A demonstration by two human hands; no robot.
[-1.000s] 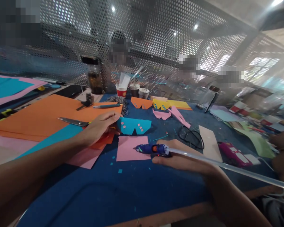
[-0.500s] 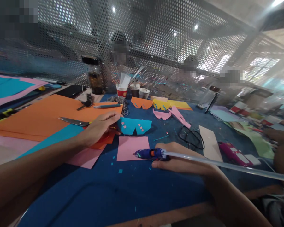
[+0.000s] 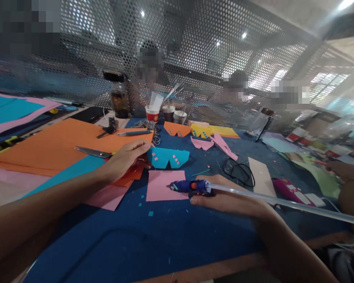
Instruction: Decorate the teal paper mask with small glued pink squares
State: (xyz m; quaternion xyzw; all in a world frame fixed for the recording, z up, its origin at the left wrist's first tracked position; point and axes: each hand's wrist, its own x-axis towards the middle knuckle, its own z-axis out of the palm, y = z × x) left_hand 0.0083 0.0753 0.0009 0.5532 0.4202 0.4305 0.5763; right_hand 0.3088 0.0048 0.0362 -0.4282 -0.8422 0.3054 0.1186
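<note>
My right hand (image 3: 221,193) is closed around a dark blue hot glue gun (image 3: 184,186) with a long clear glue stick (image 3: 271,199) running out of its back. The gun's nozzle points left, over a pink paper rectangle (image 3: 162,192) on the table. At the left end of a blue paper cutout (image 3: 168,157) with a notched lower edge and small pink squares, my left hand (image 3: 129,157) is closed, its fingertips partly hidden. Scissors (image 3: 94,151) lie beside that hand, on orange paper (image 3: 59,143). Small blue paper bits (image 3: 150,214) lie on the blue table (image 3: 129,251).
Orange (image 3: 177,128), yellow (image 3: 201,130) and pink (image 3: 202,142) cutouts stand behind. Paper cups (image 3: 152,114) and a jar (image 3: 118,96) line the perforated screen (image 3: 194,51). A black cable (image 3: 238,173) and magenta object (image 3: 292,192) lie right, near another person's hand (image 3: 346,173).
The glue gun and my right hand have shifted very slightly to the right. The other person's hand at the far right has moved a little. My left hand stays with the blue cutout.
</note>
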